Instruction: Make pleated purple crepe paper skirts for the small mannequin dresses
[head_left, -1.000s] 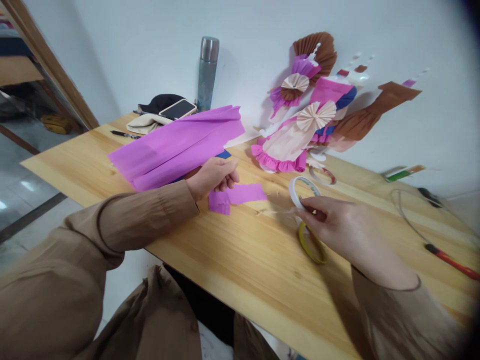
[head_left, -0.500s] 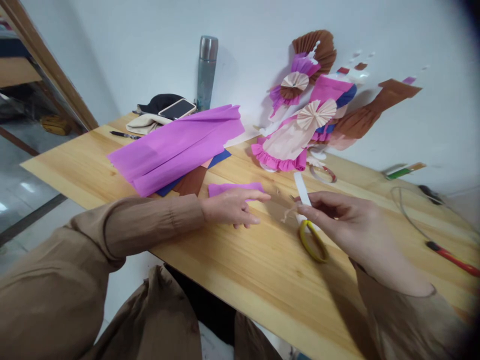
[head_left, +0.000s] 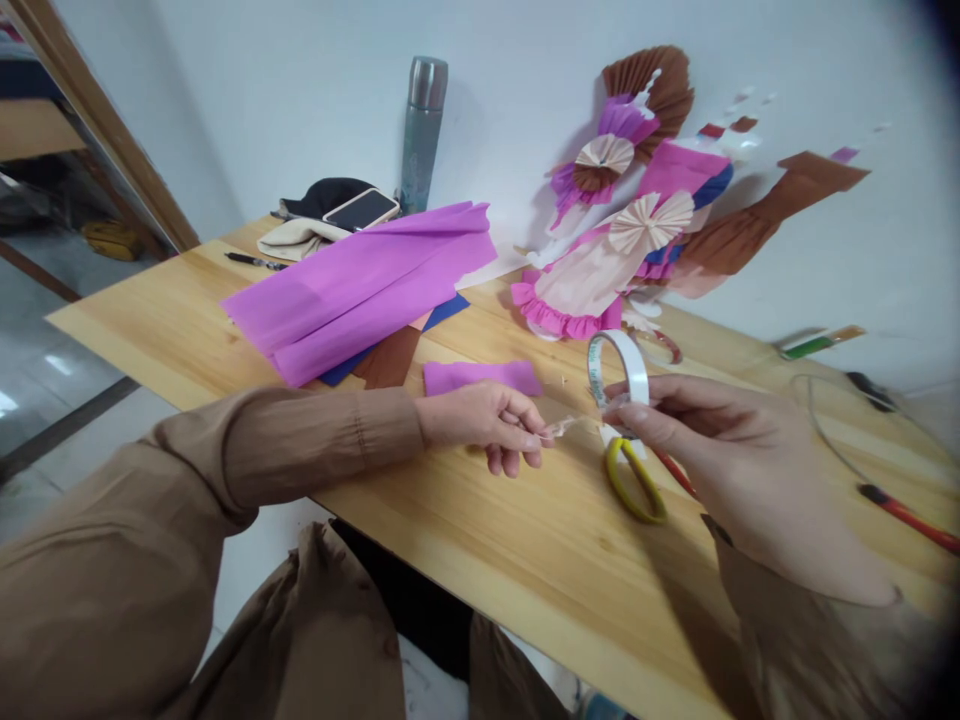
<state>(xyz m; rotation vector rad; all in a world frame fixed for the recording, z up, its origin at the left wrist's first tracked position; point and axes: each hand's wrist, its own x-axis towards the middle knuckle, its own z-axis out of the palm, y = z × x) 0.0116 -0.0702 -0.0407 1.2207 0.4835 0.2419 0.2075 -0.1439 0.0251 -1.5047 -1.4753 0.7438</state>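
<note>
My right hand [head_left: 697, 440] grips a roll of white tape [head_left: 636, 370] between thumb and fingers, its ring turned partly toward me. A thin, crumpled, see-through strip [head_left: 564, 428] runs from the roll to my left hand [head_left: 495, 420], whose thumb and forefinger pinch its end. Below the roll, scissors with a yellow handle loop [head_left: 636, 482] lie on the table, partly hidden by my right hand. Just behind my left hand lies a small strip of purple crepe paper [head_left: 480, 377].
A large purple crepe sheet [head_left: 360, 290] covers brown and blue paper pieces. Behind it are a phone [head_left: 362, 209], a pen [head_left: 255, 261] and a thermos [head_left: 424, 135]. Paper figures with pleated fans [head_left: 651, 222] rest against the wall. A red-handled tool [head_left: 911, 518] lies at right.
My left hand has closed from spread fingers into a pinch on the strip's end. The tape roll has turned from edge-on to show its opening. The view has shifted slightly.
</note>
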